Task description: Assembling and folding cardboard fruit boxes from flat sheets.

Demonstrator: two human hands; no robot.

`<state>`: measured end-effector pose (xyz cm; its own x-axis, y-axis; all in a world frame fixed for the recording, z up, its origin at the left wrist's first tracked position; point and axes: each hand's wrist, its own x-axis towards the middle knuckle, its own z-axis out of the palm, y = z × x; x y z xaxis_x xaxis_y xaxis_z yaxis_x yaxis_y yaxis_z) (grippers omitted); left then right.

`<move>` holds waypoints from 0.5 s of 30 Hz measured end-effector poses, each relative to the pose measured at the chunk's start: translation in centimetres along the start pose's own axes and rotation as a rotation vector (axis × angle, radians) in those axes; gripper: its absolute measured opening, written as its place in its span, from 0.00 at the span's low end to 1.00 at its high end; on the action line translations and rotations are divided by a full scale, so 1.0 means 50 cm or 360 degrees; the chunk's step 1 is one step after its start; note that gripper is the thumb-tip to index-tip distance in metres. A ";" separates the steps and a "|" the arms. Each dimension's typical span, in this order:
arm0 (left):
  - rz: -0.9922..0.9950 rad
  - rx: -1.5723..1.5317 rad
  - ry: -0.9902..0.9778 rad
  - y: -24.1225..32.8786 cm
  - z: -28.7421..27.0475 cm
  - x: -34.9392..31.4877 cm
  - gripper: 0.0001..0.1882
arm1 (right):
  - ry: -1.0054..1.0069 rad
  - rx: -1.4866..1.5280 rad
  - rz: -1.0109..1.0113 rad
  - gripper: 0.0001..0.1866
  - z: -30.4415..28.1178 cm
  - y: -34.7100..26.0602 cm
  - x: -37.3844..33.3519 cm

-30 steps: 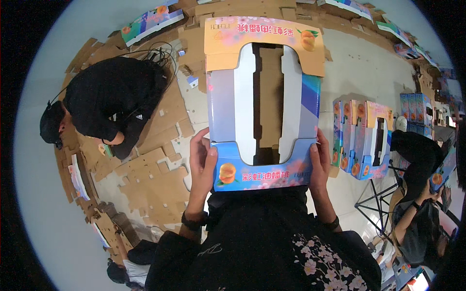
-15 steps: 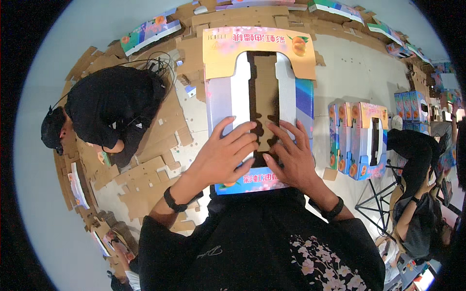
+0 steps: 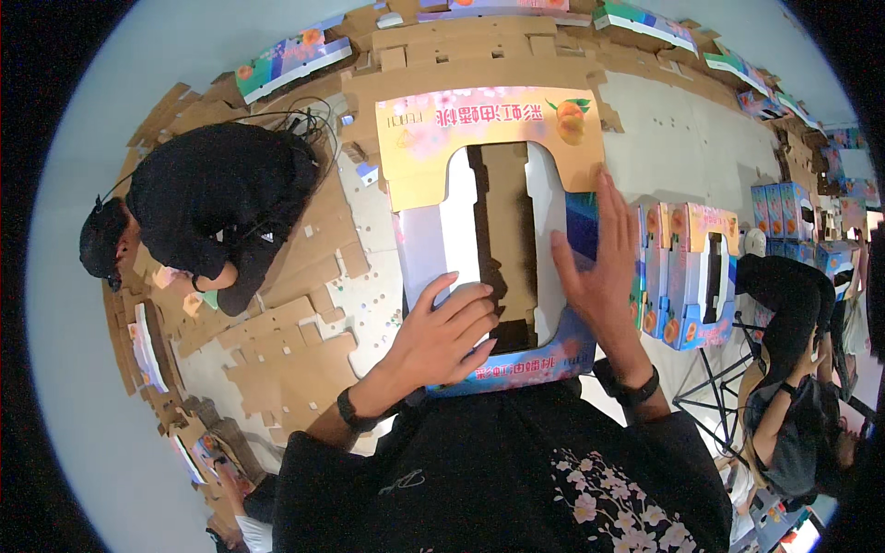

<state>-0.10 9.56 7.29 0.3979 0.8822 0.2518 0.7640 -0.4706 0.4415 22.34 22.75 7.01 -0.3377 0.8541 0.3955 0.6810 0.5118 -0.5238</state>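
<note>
A printed cardboard fruit box [image 3: 410,166] stands against my black shirt, with an orange flap at its far end, a blue-pink near end and a long cut-out window in its top. Bare brown cardboard shows through that window. My left hand [image 3: 444,334] lies on the near left part of the top, its fingers spread and their tips reaching over the window's edge. Along the right side of the box rests my right hand [image 3: 604,263], fingers stretched out toward the far end and thumb on the top. Neither hand grasps anything.
Several similar finished boxes [image 3: 701,286] stand on the right beside a black folding stand [image 3: 710,387]. Flattened brown cardboard [image 3: 286,359] covers much of the floor. A person in black [image 3: 217,207] crouches at the left; another seated person [image 3: 793,405] is at the right.
My right hand has moved from the window's near edge out to the box's right side. The box's far end sits lower in view, nearer me. My left hand stays on top.
</note>
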 end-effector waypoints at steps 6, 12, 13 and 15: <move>-0.0047 -0.0025 0.0007 0.002 -0.004 0.000 0.11 | -0.0181 -0.0009 0.0024 0.46 0.011 -0.002 0.024; -0.0088 -0.0155 0.0205 0.016 0.023 0.006 0.13 | -0.0143 -0.0017 -0.0136 0.45 -0.029 -0.072 -0.006; -0.0130 -0.0244 0.0303 0.025 0.040 0.013 0.14 | -0.0212 0.0060 -0.0147 0.44 -0.036 -0.083 -0.021; -0.0177 -0.0585 0.0534 0.035 0.073 0.028 0.17 | -0.0485 0.0474 0.0049 0.43 -0.040 -0.099 -0.050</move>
<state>3.67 10.01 5.25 0.0930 0.9016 0.4224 0.5391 -0.4023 0.7400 21.11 17.89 10.13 -0.5271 0.8349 0.1585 0.4913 0.4516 -0.7448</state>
